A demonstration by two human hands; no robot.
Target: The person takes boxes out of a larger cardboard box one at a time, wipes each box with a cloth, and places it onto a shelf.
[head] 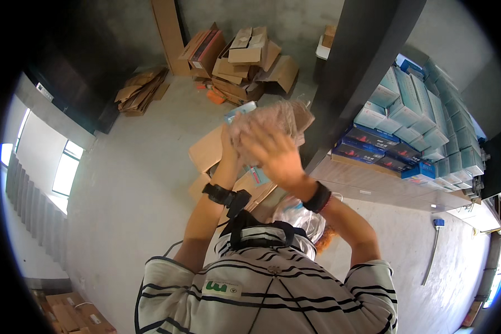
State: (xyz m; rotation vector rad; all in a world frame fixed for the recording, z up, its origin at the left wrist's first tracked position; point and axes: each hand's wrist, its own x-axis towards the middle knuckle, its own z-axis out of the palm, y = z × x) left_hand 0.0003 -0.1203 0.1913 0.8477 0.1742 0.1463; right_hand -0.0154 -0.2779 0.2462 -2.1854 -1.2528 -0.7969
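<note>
A bundle in clear bubble wrap (271, 115) is up in front of my chest. My left hand (228, 140) supports its left side, its fingers partly hidden by the wrap. My right hand (271, 152) lies flat against the near face of the bundle, fingers spread and slightly blurred. What is inside the wrap cannot be told. Below the hands is an open cardboard box (254, 190) with a light blue printed piece (258, 175) at it. Another blue and white box (240, 110) shows behind the bundle.
Empty cartons (250, 54) are heaped by the far wall, with flattened cardboard (142, 92) to their left. A dark pillar (359, 67) stands at the right, beside a cabinet (371, 183) stacked with product boxes (413, 104). Clear plastic bags (298, 217) lie near my body.
</note>
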